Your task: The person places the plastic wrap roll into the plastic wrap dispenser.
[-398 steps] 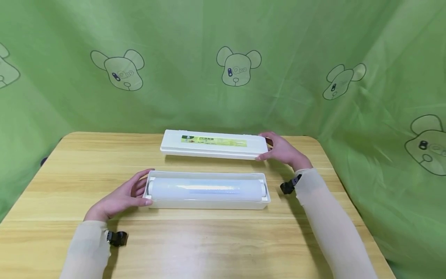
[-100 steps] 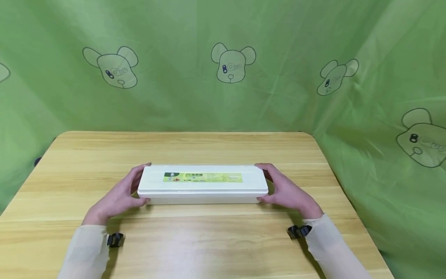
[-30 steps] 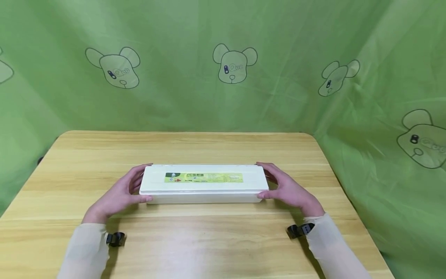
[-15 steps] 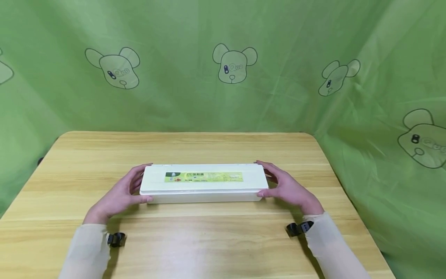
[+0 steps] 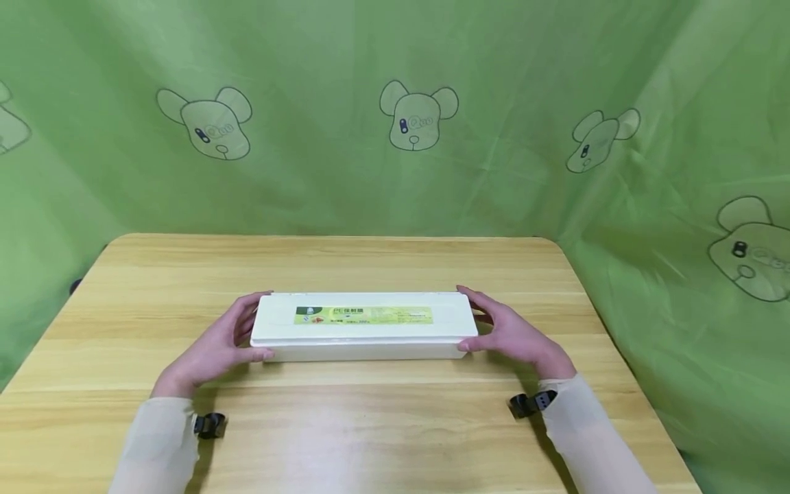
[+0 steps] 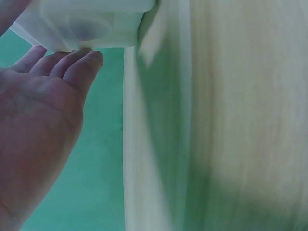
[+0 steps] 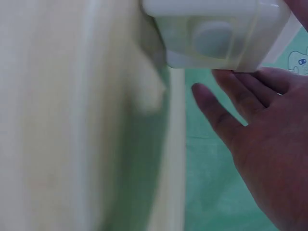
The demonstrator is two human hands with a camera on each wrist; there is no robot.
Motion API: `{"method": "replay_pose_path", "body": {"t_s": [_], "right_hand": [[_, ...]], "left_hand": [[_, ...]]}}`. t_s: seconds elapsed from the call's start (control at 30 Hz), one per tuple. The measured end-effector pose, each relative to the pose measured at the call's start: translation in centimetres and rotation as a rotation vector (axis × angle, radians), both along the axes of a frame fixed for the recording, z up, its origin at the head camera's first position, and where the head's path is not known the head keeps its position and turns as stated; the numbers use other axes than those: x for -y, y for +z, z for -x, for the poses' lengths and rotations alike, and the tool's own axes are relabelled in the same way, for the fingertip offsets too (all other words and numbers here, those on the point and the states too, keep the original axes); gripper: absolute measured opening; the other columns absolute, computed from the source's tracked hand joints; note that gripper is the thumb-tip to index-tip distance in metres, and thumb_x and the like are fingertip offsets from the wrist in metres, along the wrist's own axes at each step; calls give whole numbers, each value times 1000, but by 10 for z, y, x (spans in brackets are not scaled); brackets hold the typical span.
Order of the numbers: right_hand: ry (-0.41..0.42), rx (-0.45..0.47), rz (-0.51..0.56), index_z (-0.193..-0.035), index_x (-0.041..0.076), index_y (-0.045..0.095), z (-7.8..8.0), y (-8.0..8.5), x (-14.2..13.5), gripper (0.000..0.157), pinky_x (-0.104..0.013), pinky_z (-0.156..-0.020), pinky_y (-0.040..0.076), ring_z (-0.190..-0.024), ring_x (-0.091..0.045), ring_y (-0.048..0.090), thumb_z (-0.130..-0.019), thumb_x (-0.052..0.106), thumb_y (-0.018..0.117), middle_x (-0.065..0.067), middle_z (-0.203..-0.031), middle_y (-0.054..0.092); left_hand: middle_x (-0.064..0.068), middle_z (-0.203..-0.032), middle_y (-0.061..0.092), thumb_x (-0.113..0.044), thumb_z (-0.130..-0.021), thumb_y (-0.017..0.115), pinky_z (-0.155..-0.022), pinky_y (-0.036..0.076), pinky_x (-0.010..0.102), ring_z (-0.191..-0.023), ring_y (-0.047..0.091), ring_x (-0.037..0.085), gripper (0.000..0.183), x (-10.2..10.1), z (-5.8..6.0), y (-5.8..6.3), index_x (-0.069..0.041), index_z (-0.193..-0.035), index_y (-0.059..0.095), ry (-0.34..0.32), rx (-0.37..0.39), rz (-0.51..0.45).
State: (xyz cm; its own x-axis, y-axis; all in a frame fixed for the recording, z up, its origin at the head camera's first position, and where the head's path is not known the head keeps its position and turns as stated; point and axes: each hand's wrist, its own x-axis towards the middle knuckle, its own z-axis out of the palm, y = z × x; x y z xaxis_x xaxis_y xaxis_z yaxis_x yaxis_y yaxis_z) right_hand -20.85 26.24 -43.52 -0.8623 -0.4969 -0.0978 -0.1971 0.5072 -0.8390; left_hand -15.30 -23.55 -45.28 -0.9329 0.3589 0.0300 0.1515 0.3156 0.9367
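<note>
A long white plastic wrap box point(image 5: 364, 350) with its lid on lies near the middle of the table. A green and yellow label point(image 5: 363, 315) runs along the lid, and the roll inside is hidden. At the box's left end, my left hand point(image 5: 212, 346) grips it, thumb on the front wall and fingers behind the back edge. My right hand point(image 5: 515, 333) holds the other end the same way. In the left wrist view, the fingertips point(image 6: 89, 60) touch the back of the box. The right wrist view shows some right fingertips point(image 7: 224, 77) against it too.
The wooden table point(image 5: 370, 425) spreads around the box, its far edge lying before a green curtain point(image 5: 308, 178) printed with bear heads. The curtain also runs along the right side. A small black wrist camera point(image 5: 210, 425) sits on the left sleeve, and another wrist camera point(image 5: 531, 403) on the right.
Earlier the box was uncovered, showing the roll, and my right hand held the lid behind it. The lid now covers the box, with both hands at its ends. Over the last second almost nothing differs.
</note>
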Motion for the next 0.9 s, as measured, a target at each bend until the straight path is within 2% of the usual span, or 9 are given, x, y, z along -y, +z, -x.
{"method": "replay_pose_path", "body": {"t_s": [0.1, 0.2, 0.33, 0.57, 0.7, 0.9], "right_hand": [[7, 2, 21, -158, 21, 21, -1, -3, -1, 106, -54, -109, 34, -134, -35, 40, -76, 31, 86, -10, -155, 32], [19, 4, 41, -158, 23, 18, -1, -4, 0, 106, -52, -109, 34, -135, -32, 39, -77, 32, 85, -5, -157, 31], [22, -6, 35, -158, 21, 18, 1, -5, -1, 106, -53, -111, 31, -136, -32, 37, -77, 31, 85, -6, -157, 31], [19, -22, 3, -158, 20, 20, 4, -5, -2, 106, -55, -113, 27, -137, -34, 36, -76, 31, 86, -11, -154, 35], [7, -24, -12, -158, 17, 20, 3, -4, -2, 107, -55, -113, 26, -138, -34, 36, -76, 32, 86, -10, -155, 35], [15, -14, 7, -158, 21, 16, 1, -3, -2, 107, -55, -113, 26, -138, -33, 35, -77, 31, 85, -9, -157, 30]], "left_hand": [[16, -159, 22, -11, -76, 83, -109, 29, 19, -142, 26, 34, 102, 0, 0, 0, -9, -155, 19, 0, 6, -22], [15, -160, 20, -8, -76, 83, -106, 29, 14, -143, 25, 34, 102, 1, 0, -1, -8, -156, 18, 2, 2, -39], [16, -160, 19, -9, -78, 82, -106, 29, 13, -143, 25, 34, 103, 0, 0, -1, -10, -157, 16, -3, 7, -41], [13, -162, 13, -14, -81, 80, -104, 28, 10, -143, 24, 35, 106, 0, -1, 1, -23, -159, 9, -7, 13, -1], [12, -162, 11, -17, -82, 79, -104, 27, 9, -143, 23, 34, 105, -2, -1, 1, -26, -158, 8, -14, 1, 16], [16, -161, 13, -19, -83, 78, -102, 27, 8, -142, 25, 38, 104, -4, -3, 1, -32, -158, 7, 2, 21, 28]]}}
